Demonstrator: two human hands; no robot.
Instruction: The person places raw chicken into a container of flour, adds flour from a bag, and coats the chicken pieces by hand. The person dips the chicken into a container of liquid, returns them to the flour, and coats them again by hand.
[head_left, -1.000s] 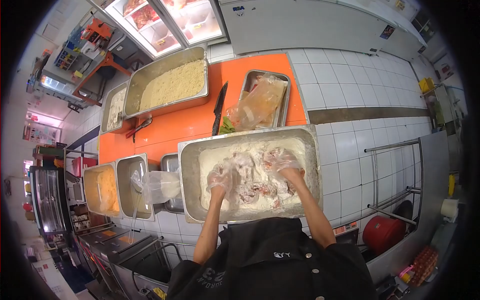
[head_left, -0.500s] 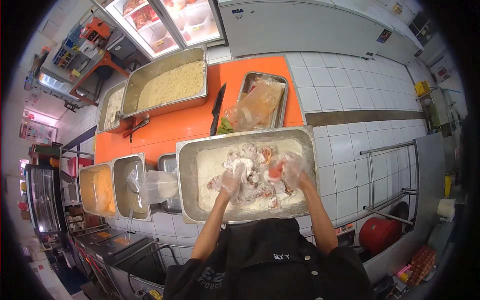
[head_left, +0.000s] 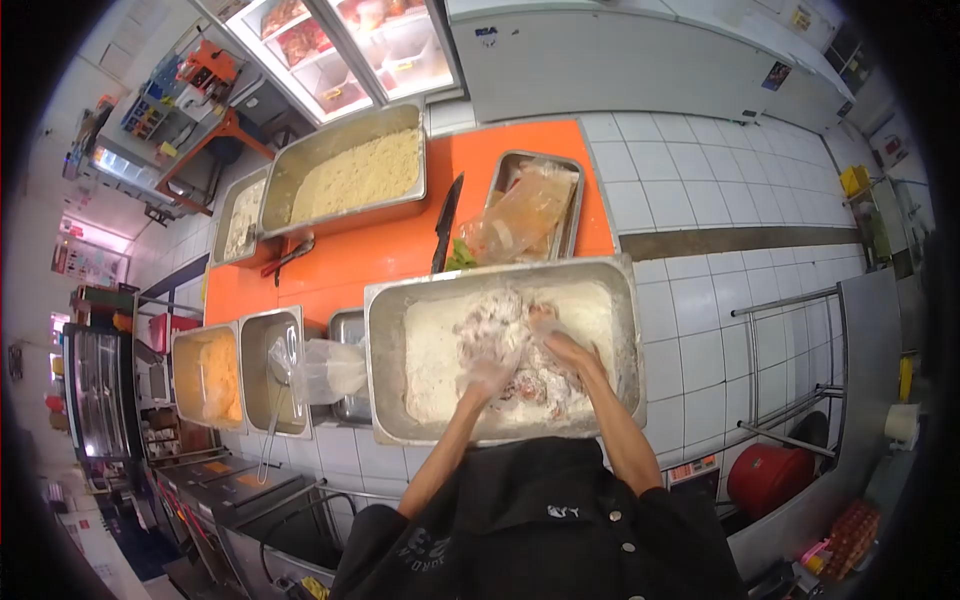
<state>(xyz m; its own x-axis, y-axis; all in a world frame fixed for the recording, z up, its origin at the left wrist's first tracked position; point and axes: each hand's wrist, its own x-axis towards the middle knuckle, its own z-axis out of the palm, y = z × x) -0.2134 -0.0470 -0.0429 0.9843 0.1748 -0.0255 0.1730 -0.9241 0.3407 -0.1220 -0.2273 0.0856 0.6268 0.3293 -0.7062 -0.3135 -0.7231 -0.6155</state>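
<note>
A deep steel pan [head_left: 385, 350] of white flour stands in front of me, with raw meat pieces [head_left: 495, 315] heaped in its middle, coated in flour. My left hand [head_left: 488, 378], in a thin clear glove, presses into the near left side of the heap. Flour and blur hide its fingertips. On the right side, my gloved right hand [head_left: 567, 348] curls against a reddish, partly floured meat piece [head_left: 543, 318]. More coated pieces lie between and below the two hands.
An orange table [head_left: 350, 275] holds a large pan of crumbs [head_left: 355, 175], a knife [head_left: 447, 222], red-handled tongs [head_left: 287, 258] and a tray [head_left: 573, 215] with plastic bags. Left of my pan stand an orange-powder pan [head_left: 215, 375], a pan with a wire-handled strainer [head_left: 268, 425] and a plastic bag [head_left: 335, 370].
Both hands have moved inward and closer together over the heap. The left has shifted right and slightly nearer me; the right has moved left. The camera view has shifted slightly.
</note>
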